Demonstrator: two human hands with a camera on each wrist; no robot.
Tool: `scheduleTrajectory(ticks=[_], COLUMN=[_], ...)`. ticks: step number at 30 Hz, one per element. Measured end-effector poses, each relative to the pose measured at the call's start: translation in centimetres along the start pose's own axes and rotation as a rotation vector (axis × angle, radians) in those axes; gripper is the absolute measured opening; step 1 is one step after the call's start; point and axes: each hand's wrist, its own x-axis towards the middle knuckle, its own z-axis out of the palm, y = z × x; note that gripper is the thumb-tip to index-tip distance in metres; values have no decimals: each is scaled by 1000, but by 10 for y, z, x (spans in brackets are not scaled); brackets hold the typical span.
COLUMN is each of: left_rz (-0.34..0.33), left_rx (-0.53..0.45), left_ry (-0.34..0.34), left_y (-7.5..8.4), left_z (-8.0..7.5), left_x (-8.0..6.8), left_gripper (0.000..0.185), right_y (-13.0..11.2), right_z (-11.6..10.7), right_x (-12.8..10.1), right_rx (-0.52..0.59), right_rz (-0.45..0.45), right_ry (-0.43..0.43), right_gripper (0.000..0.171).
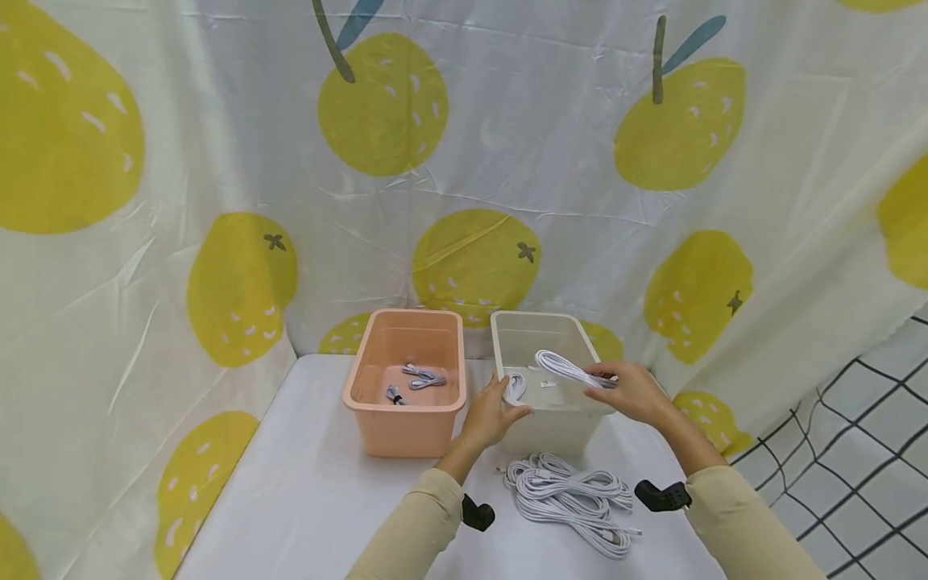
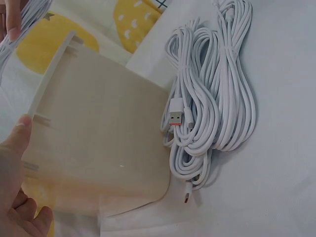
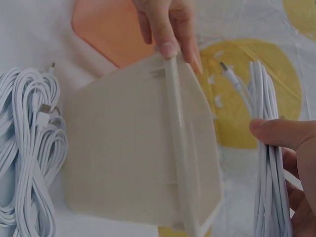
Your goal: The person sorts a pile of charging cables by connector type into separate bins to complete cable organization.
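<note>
My left hand (image 1: 489, 415) grips the near left corner of the cream bin (image 1: 554, 435), with the thumb on its rim (image 3: 173, 94). Over the right side of that bin, my right hand (image 1: 629, 391) holds a bundled white USB cable (image 1: 569, 369). In the right wrist view, the thumb presses on the bundle (image 3: 269, 173) and a metal plug sticks out at its top. One coiled white cable (image 1: 515, 387) lies inside the bin at the left. In front of the bin, several white cables (image 1: 569, 499) lie in a pile, their plugs showing in the left wrist view.
Left of the cream bin stands a peach bin (image 1: 409, 431) with a few small grey cable bundles (image 1: 426, 380) inside. Both bins stand on a white-covered table (image 1: 290, 499). A lemon-print curtain (image 1: 507, 161) hangs behind. A black wire grid (image 1: 855, 451) is at the right.
</note>
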Motion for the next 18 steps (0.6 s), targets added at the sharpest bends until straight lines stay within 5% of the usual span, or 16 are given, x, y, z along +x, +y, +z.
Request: scheduleTrajectory(ticks=[18], left_rz=[2], left_rx=[10], left_ry=[1], left_y=[-5], left_z=[2], left_x=[3], left_gripper=[81], right_y=[0], right_z=[13], right_x=[61], right_rx=[3], right_rz=[204], right_ry=[61], right_gripper=[31])
